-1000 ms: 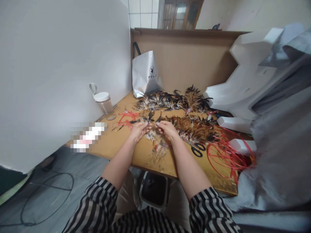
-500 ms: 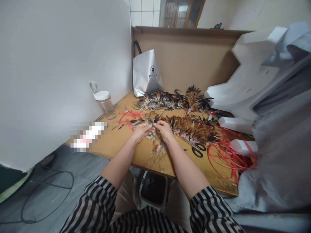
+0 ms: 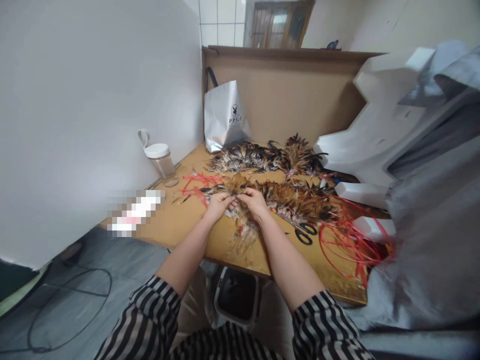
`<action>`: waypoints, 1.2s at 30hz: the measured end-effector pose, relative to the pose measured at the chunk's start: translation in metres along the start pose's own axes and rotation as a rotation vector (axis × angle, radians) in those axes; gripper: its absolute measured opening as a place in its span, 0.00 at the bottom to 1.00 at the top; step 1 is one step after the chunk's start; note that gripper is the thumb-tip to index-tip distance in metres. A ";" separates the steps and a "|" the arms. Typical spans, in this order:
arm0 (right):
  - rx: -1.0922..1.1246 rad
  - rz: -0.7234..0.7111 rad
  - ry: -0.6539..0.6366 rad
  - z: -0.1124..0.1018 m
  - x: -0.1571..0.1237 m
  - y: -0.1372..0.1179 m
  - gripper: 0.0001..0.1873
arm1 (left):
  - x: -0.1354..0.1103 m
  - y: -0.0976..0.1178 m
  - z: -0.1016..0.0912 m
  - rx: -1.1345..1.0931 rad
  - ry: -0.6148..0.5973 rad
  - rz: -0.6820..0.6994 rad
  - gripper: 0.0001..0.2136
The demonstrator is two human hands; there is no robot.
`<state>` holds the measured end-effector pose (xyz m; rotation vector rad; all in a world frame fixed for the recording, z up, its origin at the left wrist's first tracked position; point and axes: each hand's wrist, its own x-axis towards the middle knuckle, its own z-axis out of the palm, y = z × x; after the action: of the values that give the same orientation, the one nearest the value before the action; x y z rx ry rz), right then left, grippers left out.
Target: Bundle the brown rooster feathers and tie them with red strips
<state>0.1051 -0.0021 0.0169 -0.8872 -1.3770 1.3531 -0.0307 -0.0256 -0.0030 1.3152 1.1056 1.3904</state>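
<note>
My left hand [image 3: 218, 206] and my right hand [image 3: 253, 201] meet over the table, fingertips almost touching. Both are closed in a pinch on a small tuft of brown feathers [image 3: 235, 185], which fans out beyond the fingers. Loose feathers [image 3: 243, 235] lie on the wood below my hands. To the right stretches a row of brown feather bunches [image 3: 300, 200], close beside my right hand. A second row of darker feather bunches [image 3: 255, 156] lies farther back. Black-handled scissors [image 3: 305, 233] rest in front of the near row, their blades partly under feathers.
Red plastic strips [image 3: 348, 240] tangle at the table's right side, and more red strips [image 3: 200, 179] lie left. A lidded jar [image 3: 161, 159] stands by the white wall. A silver bag [image 3: 225, 117] leans at the back. White foam [image 3: 386, 115] borders the right. A bin [image 3: 237, 295] sits below the edge.
Between my fingers the feathers have turned, and the brown tuft now fans upward more fully. My hands stay at nearly the same spot. The view has tilted slightly.
</note>
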 end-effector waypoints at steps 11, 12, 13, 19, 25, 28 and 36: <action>-0.472 -0.034 0.020 -0.032 0.010 -0.002 0.12 | 0.006 0.002 -0.009 -0.376 0.218 -0.113 0.09; -0.539 -0.021 -0.046 -0.035 0.009 -0.001 0.12 | 0.007 0.002 -0.010 -0.401 0.231 -0.122 0.09; -0.599 -0.014 -0.116 -0.037 0.009 0.000 0.12 | 0.007 0.002 -0.011 -0.416 0.240 -0.130 0.09; -0.945 -0.079 -0.115 -0.034 0.004 -0.001 0.09 | 0.007 0.003 -0.011 -0.440 0.256 -0.135 0.08; -1.257 -0.024 -0.030 -0.017 -0.004 -0.001 0.08 | 0.006 0.003 -0.011 -0.453 0.254 -0.146 0.08; -1.252 -0.039 0.038 -0.018 -0.003 0.000 0.10 | 0.006 0.004 -0.011 -0.457 0.248 -0.151 0.08; -0.278 0.063 0.089 -0.030 0.010 -0.002 0.11 | 0.006 0.002 -0.012 -0.514 0.211 -0.151 0.06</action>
<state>0.1315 0.0154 0.0172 -1.1691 -1.5009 1.1702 -0.0434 -0.0203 -0.0002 0.7172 0.8778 1.5883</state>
